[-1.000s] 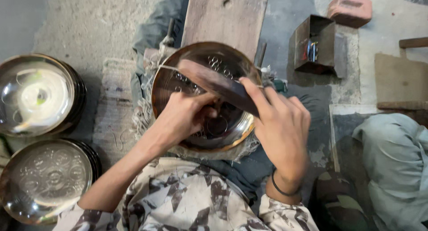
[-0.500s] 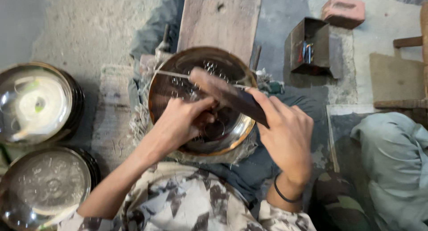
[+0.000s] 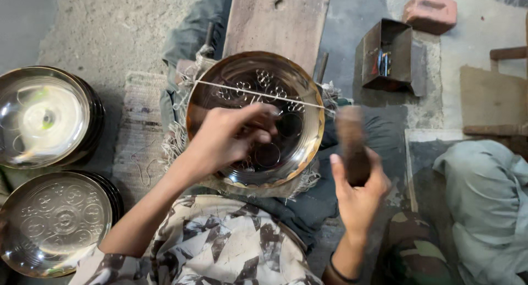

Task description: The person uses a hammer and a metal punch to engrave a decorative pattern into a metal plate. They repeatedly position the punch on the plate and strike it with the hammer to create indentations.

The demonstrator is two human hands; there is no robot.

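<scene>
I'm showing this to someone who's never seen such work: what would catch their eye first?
The shiny round metal bowl at centre, patterned with circles, with the left hand pressed inside it. Beside it, the right hand grips a dark wooden mallet raised off the bowl. On the left sit stacks of similar metal bowls.

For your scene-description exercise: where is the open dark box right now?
In the head view, the open dark box sits on the floor at upper right, just below-left of the red brick and right of the wooden plank.

A round brass tray with embossed circles is lying face-up below the wooden plank; a dark wooden mallet is standing upright, just right of the tray.
</scene>
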